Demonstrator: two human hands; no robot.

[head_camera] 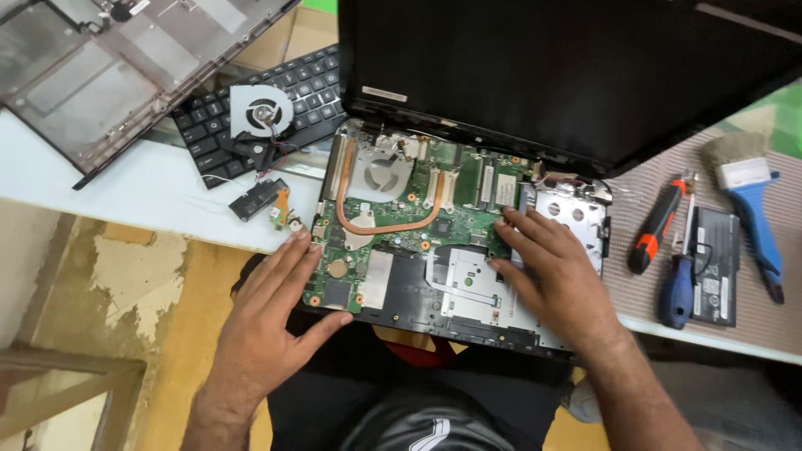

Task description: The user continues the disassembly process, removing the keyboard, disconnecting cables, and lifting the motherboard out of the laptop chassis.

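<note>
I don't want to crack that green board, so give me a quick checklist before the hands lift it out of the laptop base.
1. Fan removed, lying on the loose keyboard: ok.
2. Left hand at the motherboard left edge: ok.
3. Right hand on its right side: ok.
4. Copper heat pipe still attached: ok.
5. All screws out: cannot tell.
6. Red wires near the hinge unplugged: cannot tell.

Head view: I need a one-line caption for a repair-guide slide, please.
Both bare hands, left hand and right hand, rest on an opened laptop's green motherboard, screwdrivers and brush beside.
</note>
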